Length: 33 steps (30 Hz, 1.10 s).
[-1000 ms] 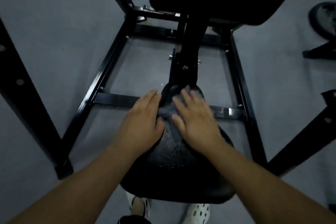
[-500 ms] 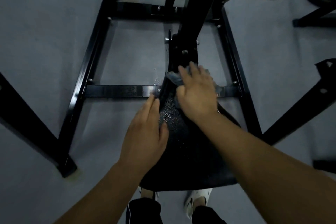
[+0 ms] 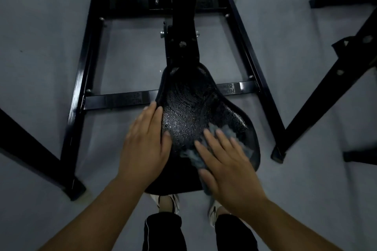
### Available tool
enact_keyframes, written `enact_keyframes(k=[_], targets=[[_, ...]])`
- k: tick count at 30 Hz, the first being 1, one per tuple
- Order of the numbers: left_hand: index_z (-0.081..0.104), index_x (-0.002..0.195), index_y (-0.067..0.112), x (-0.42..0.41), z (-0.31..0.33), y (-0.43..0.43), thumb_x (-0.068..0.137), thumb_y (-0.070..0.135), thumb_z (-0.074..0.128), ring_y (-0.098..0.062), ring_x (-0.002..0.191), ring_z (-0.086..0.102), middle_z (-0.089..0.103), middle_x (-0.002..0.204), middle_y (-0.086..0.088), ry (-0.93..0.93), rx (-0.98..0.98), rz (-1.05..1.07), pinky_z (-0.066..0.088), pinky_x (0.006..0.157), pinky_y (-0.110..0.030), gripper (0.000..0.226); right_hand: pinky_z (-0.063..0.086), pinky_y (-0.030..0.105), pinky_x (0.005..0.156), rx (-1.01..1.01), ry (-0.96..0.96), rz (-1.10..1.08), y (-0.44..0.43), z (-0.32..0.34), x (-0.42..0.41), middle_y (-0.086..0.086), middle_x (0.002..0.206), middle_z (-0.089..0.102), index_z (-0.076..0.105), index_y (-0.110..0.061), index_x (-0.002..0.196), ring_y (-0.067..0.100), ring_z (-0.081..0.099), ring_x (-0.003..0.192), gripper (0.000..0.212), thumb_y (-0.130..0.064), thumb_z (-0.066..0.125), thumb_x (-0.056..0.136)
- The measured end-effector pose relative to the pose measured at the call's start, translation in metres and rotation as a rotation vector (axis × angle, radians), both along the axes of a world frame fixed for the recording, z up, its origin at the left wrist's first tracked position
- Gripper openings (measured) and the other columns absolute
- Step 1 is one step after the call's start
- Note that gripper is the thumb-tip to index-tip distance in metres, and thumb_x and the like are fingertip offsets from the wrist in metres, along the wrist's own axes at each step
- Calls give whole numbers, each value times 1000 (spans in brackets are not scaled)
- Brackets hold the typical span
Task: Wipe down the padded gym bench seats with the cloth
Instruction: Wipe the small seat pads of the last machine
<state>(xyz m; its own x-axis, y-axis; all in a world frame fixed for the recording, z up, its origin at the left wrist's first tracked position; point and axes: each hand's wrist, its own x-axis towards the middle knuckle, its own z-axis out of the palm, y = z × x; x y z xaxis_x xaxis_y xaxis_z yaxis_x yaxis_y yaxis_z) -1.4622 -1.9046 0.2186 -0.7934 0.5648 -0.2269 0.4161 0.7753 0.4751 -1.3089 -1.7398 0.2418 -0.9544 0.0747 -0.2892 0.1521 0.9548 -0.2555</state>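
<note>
A black padded seat point(image 3: 189, 108), narrow at the far end and wide near me, glistens with droplets. My right hand point(image 3: 226, 167) lies flat with spread fingers on a grey-blue cloth point(image 3: 222, 130), pressing it onto the seat's near right part. The cloth shows around and under the fingers. My left hand point(image 3: 144, 146) rests flat along the seat's left edge, fingers straight and pointing away from me.
The black steel machine frame point(image 3: 87, 51) surrounds the seat, with a crossbar point(image 3: 120, 99) under it and a centre post point(image 3: 183, 16) rising behind. Another frame's slanted legs point(image 3: 318, 96) stand at the right and one at the left point(image 3: 30, 149). Grey floor all round; my shoes below.
My right hand has drawn the cloth back from the seat's narrow far tip to the wide near right part. My left hand stays at the left edge.
</note>
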Motion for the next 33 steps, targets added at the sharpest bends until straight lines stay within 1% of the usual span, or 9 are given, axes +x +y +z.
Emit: enact_keyframes(k=[2,7,12,17,21,24,27,29,33], targets=[[36,150,9,-1,0,-1,96,37,33,-25,147,28,28,162,-6,-7,-4,-4,26,117,-44,62,23,49,119,-1,9,7,22,-2,14,1,164,26,33,-24,154,22,17,153,58,-46,36,101],[34,152,7,3,-1,1,96,36,32,-25,148,25,28,162,-7,13,-15,3,24,119,-43,63,16,49,123,66,31,-407,13,-12,-53,7,164,24,28,-22,157,28,17,153,63,-45,32,98],[34,152,7,1,0,-1,96,35,32,-26,148,25,27,162,-8,0,-2,-16,22,121,-42,62,14,44,124,-85,3,-48,-7,4,9,-2,165,22,23,-24,157,17,11,154,62,-40,39,100],[27,155,11,8,4,-19,98,37,32,-21,150,20,20,164,-3,-63,13,32,20,121,-39,63,11,46,125,-72,27,-437,11,-1,-38,4,164,24,31,-15,155,19,14,153,73,-35,39,84],[19,158,13,27,7,-42,99,43,25,-13,152,10,12,166,1,-85,16,4,9,121,-26,66,12,45,124,-95,45,-179,-72,-2,-34,4,163,27,41,-21,151,23,16,153,58,-50,34,101],[21,157,12,34,13,-54,99,39,26,-12,152,11,13,166,2,-95,39,-15,11,120,-27,64,18,41,122,-75,74,-48,-59,-2,-1,0,160,34,41,-23,150,20,27,150,53,-42,37,101],[22,157,14,36,15,-63,99,38,26,-13,152,14,13,166,3,-99,49,-24,15,119,-30,63,17,44,124,-74,67,-343,-36,-5,-40,3,163,27,24,-19,157,19,20,152,63,-39,32,98],[20,157,16,38,13,-68,99,39,25,-12,152,13,11,166,5,-114,39,-24,14,119,-27,63,14,48,124,-42,58,-396,-56,-6,-76,5,165,22,19,-17,159,22,14,153,67,-44,28,98],[23,157,13,36,11,-90,98,36,28,-16,151,21,18,165,1,-133,34,-66,23,119,-34,63,13,42,123,-79,52,-26,-96,-4,-49,1,160,34,35,-18,154,22,26,150,62,-48,34,100]])
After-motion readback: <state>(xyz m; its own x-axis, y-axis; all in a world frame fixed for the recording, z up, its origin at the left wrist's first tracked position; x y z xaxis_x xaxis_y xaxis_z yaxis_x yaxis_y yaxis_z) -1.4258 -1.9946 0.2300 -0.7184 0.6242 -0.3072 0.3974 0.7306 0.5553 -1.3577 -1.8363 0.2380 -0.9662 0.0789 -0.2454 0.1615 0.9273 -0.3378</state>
